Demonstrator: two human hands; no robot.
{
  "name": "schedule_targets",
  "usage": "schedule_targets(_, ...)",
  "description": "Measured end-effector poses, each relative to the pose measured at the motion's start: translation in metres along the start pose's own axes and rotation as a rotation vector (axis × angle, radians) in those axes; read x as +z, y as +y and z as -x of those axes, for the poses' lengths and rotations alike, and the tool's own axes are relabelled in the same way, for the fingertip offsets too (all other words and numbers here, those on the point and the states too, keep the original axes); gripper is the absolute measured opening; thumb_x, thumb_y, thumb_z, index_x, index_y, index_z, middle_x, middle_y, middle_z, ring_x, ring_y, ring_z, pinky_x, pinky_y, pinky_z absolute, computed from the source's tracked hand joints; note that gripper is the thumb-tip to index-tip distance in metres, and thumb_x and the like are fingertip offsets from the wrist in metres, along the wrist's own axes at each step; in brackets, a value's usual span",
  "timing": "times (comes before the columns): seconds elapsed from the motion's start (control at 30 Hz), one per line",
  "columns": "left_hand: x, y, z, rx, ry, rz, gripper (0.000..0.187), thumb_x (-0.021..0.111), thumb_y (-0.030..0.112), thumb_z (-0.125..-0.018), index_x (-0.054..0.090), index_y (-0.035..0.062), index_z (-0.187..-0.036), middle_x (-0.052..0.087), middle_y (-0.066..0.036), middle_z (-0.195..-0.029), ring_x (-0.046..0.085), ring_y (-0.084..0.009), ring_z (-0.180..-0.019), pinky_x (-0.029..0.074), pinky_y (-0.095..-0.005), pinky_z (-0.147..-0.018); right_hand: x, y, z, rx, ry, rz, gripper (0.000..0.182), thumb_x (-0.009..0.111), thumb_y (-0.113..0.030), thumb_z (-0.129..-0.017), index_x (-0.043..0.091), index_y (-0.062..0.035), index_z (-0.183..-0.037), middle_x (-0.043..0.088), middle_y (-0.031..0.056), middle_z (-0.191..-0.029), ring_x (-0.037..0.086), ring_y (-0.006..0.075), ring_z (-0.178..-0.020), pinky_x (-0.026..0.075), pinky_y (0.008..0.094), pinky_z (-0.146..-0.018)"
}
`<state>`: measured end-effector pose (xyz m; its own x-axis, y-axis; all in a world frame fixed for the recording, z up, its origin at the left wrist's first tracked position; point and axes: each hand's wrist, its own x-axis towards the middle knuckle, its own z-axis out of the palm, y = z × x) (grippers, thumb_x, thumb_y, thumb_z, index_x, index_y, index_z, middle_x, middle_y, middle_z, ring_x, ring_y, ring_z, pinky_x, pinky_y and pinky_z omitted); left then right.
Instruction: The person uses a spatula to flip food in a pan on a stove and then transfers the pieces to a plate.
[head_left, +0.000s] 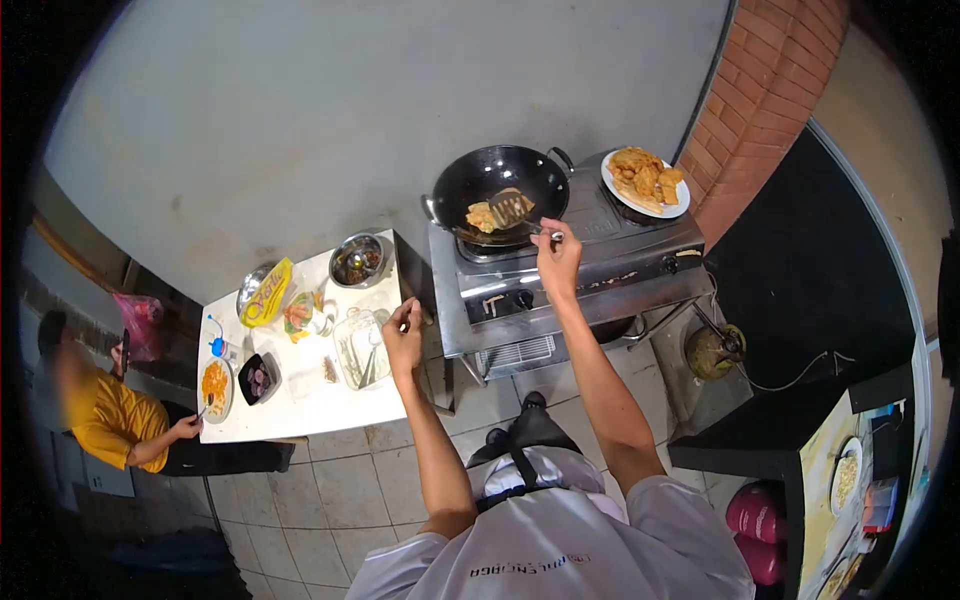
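My right hand [558,258] is closed round the handle of a slotted metal spatula [511,207]. The spatula's head rests on a golden fried piece [482,217] inside a black two-handled wok [467,178]. The wok sits on the left burner of a steel gas stove [590,285]. My left hand [404,340] hovers by the right edge of the white table [300,418], its fingers curled together; whether anything is between them I cannot make out. Nearest to it is a clear rectangular container [345,345] with a metal utensil [370,362] in it.
A white plate of fried pieces [645,183] stands on the stove's right side. The table holds steel bowls [358,260], a yellow packet [267,293], a dark bowl [259,379] and a plate of orange food [216,388]. A person in yellow [125,415] stands at left. A gas cylinder [712,352] is beside the stove.
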<state>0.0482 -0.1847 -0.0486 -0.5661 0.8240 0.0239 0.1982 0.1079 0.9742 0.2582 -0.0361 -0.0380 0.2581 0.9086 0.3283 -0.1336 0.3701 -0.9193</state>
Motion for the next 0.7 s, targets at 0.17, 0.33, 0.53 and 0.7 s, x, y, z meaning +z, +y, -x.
schedule_targets(0.17, 0.021, 0.001, -0.002, 0.039, -0.048, 0.057, 0.040, 0.060, 0.029, -0.090, 0.062, -0.0044, -0.112, 0.067, -0.014, -0.097, 0.059, -0.0184, -0.090, 0.043, -0.0316, -0.086, -0.021, -0.006, 0.002, -0.052, -0.052, 0.082, 0.020, 0.056, 0.004, -0.082, 0.059, 0.0035, -0.102, 0.062, 0.0081, -0.083, 0.058, 0.0111, -0.075, 0.048, 0.0235, -0.067)
schedule_targets(0.33, 0.044, -0.011, -0.014, 0.032, -0.125, 0.128, 0.035, 0.061, 0.024, -0.091, 0.062, -0.0047, -0.111, 0.054, 0.003, -0.075, 0.042, -0.0037, -0.064, 0.035, -0.0182, -0.058, -0.030, -0.018, -0.001, -0.063, -0.124, 0.064, 0.019, 0.054, 0.006, -0.083, 0.057, 0.0044, -0.102, 0.061, 0.0153, -0.108, 0.061, 0.0142, -0.082, 0.050, 0.0241, -0.072)
schedule_targets(0.53, 0.051, 0.000, -0.037, 0.097, -0.116, 0.116, 0.036, 0.059, 0.026, -0.092, 0.062, -0.0044, -0.110, 0.057, 0.001, -0.075, 0.044, -0.0059, -0.066, 0.037, -0.0213, -0.060, -0.044, -0.023, 0.004, -0.029, -0.114, -0.009, 0.016, 0.044, 0.005, -0.091, 0.055, 0.0079, -0.103, 0.058, 0.0195, -0.114, 0.063, 0.0221, -0.093, 0.053, 0.0308, -0.084)
schedule_targets(0.7, 0.057, 0.022, -0.072, 0.189, -0.159, 0.007, 0.036, 0.058, 0.026, -0.093, 0.060, -0.0049, -0.111, 0.063, -0.007, -0.084, 0.054, -0.0101, -0.077, 0.044, -0.0238, -0.072, -0.043, -0.019, 0.002, 0.043, -0.068, -0.089, 0.019, 0.048, 0.009, -0.085, 0.056, 0.0052, -0.102, 0.057, 0.0153, -0.118, 0.061, 0.0166, -0.089, 0.051, 0.0285, -0.082)
